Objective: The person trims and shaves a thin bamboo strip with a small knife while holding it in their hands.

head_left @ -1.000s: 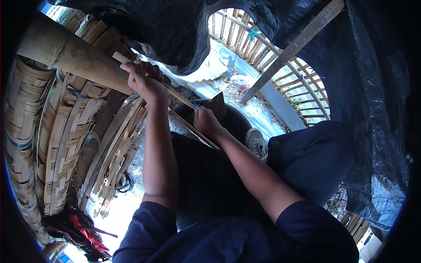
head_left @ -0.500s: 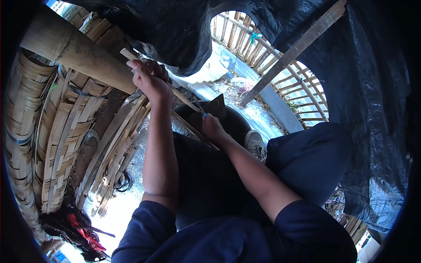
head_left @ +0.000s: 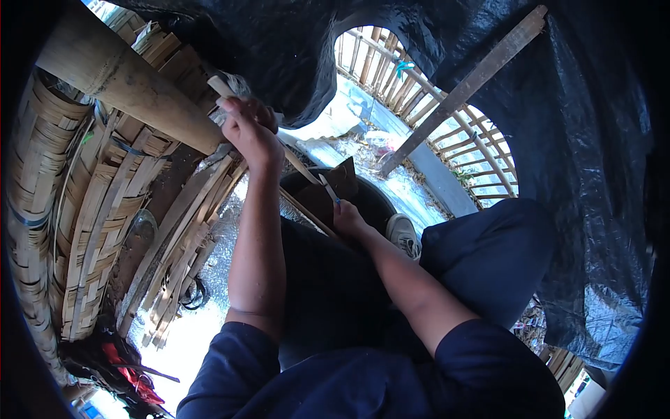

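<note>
My left hand (head_left: 252,136) is closed around a pale strip of bamboo (head_left: 301,165); one end pokes out above my fingers and the other slants down to the right. My right hand (head_left: 348,218) grips a knife (head_left: 329,189) by its handle, of which a bit of blue shows. The blade meets the strip near its lower end. Beneath both lies a dark round tub (head_left: 382,200) with a brown piece of board (head_left: 343,179) in it.
A thick bamboo pole (head_left: 132,84) crosses the upper left, above rolled woven bamboo (head_left: 42,167) and stacked split strips (head_left: 183,234). Black plastic sheeting (head_left: 586,160) hangs at the right. A wooden bar (head_left: 467,87) slants before a bamboo fence. My shoe (head_left: 403,234) is beside the tub.
My right hand has moved down and to the right with the knife, and more of its blade shows. My left hand, still around the strip, appears lower and further right.
</note>
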Demonstrator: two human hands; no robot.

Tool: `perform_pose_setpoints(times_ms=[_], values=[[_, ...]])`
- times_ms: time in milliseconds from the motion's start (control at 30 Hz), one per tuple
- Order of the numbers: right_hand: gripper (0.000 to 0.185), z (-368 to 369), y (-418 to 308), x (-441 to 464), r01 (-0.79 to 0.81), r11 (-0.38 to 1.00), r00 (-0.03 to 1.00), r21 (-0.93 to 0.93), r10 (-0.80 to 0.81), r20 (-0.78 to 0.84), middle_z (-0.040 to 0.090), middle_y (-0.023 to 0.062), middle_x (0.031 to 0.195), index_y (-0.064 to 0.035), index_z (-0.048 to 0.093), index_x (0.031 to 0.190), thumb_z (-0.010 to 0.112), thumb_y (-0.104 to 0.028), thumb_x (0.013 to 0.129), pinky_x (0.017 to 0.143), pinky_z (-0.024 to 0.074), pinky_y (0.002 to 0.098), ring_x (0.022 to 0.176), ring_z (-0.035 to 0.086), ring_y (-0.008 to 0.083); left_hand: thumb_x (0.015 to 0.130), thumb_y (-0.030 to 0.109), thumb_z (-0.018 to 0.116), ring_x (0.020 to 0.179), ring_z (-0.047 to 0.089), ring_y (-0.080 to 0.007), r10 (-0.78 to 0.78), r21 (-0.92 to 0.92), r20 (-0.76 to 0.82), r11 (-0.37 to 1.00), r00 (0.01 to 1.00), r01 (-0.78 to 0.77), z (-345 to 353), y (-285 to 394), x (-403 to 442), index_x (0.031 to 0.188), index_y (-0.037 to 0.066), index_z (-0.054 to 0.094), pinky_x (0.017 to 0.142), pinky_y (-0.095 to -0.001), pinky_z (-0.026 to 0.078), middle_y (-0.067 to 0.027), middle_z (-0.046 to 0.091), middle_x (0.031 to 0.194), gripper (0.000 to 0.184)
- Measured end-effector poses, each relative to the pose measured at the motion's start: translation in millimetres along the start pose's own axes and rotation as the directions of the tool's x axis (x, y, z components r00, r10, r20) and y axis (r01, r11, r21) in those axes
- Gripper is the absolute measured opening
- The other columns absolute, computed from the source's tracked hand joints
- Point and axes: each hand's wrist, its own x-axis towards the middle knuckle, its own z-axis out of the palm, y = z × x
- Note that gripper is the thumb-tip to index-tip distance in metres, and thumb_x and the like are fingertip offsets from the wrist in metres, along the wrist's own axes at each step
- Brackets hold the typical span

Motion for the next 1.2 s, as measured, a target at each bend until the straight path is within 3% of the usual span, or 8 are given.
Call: perform_pose_setpoints(times_ms=[200,333,467,533,667,800,867,1200], values=[[0.040,-64,-41,18,-0.324,0.945,0.893,0.031,0.295,0.340,0.064,0.0245,0.087,0.0031,0.055,0.099,0.039,-0.033,0.097,0.055,0.0524,0.0439,0.069,0.067,0.0330,0.093,0.056,0.044,0.041,0.025,-0.0062,0.019,-0.006,0.013,1.000,1.000,-0.019,2,-1,-1,0.061,0.011,0.034,0.039,-0.0240,0.017,0.0033,0.029,0.051,0.056],[0.045,-98,-31,36,-0.560,0.802,0.824,0.205,0.514,0.238,0.060,0.0125,0.076,0.0019,0.053,0.111,0.035,-0.037,0.097,0.048,0.0520,0.0371,0.057,0.060,0.0213,0.091,0.062,0.042,0.044,0.021,-0.0067,-0.023,-0.102,0.044,0.994,0.999,0.028,-6,0,2,0.063,0.015,0.029,0.042,-0.0255,0.016,0.0032,0.026,0.052,0.056],[0.044,-106,-28,45,-0.473,0.791,0.879,0.389,0.449,0.156,0.059,0.0099,0.074,0.0004,0.052,0.111,0.037,-0.038,0.096,0.045,0.0514,0.0361,0.054,0.058,0.0183,0.093,0.058,0.041,0.043,0.021,-0.0064,0.001,-0.110,0.075,0.994,0.997,0.007,0,-10,-5,0.065,0.012,0.032,0.040,-0.0247,0.016,0.0041,0.024,0.053,0.055],[0.032,-108,-37,42,-0.432,0.734,0.894,0.524,0.423,0.145,0.046,0.0028,0.062,-0.0058,0.050,0.093,0.039,-0.035,0.098,0.038,0.0433,0.0316,0.042,0.044,0.0119,0.093,0.058,0.041,0.043,0.022,-0.0066,0.005,-0.089,0.086,0.996,0.996,0.002,4,-11,-5,0.066,0.012,0.032,0.040,-0.0248,0.016,0.0041,0.024,0.054,0.054],[0.026,-94,-42,41,-0.317,0.824,0.947,0.470,0.302,0.110,0.047,0.0033,0.062,-0.0050,0.052,0.090,0.041,-0.028,0.098,0.039,0.0433,0.0304,0.042,0.045,0.0119,0.089,0.067,0.037,0.046,0.020,-0.0075,-0.072,-0.104,0.194,0.990,0.978,0.093,0,-16,-4,0.067,0.012,0.033,0.043,-0.0247,0.016,0.0041,0.024,0.056,0.060],[0.022,-68,-56,35,-0.096,0.898,0.992,0.430,0.053,0.111,0.061,0.0141,0.070,-0.0012,0.056,0.090,0.045,-0.020,0.094,0.055,0.0494,0.0399,0.056,0.063,0.0251,0.081,0.080,0.032,0.052,0.025,-0.0110,-0.263,-0.137,0.253,0.943,0.931,0.303,-2,0,-4,0.071,0.012,0.037,0.051,-0.0259,0.021,0.0022,0.029,0.058,0.069],[0.021,-50,-52,34,0.183,0.935,0.972,0.303,-0.127,-0.197,0.063,0.0215,0.076,0.0007,0.056,0.091,0.047,-0.018,0.093,0.065,0.0482,0.0466,0.071,0.064,0.0383,0.081,0.079,0.031,0.053,0.027,-0.0118,-0.286,-0.094,0.292,0.941,0.913,0.325,-6,7,2,0.071,0.011,0.038,0.052,-0.0262,0.023,0.0020,0.030,0.058,0.069],[0.019,-45,-39,35,0.054,0.974,0.989,0.221,-0.021,-0.145,0.063,0.0179,0.076,-0.0005,0.058,0.084,0.050,-0.016,0.091,0.070,0.0476,0.0402,0.077,0.064,0.0333,0.095,0.052,0.042,0.059,0.034,-0.0129,-0.234,-0.048,0.313,0.964,0.921,0.262,4,33,4,0.079,0.005,0.050,0.057,-0.0290,0.032,-0.0012,0.040,0.069,0.050]])
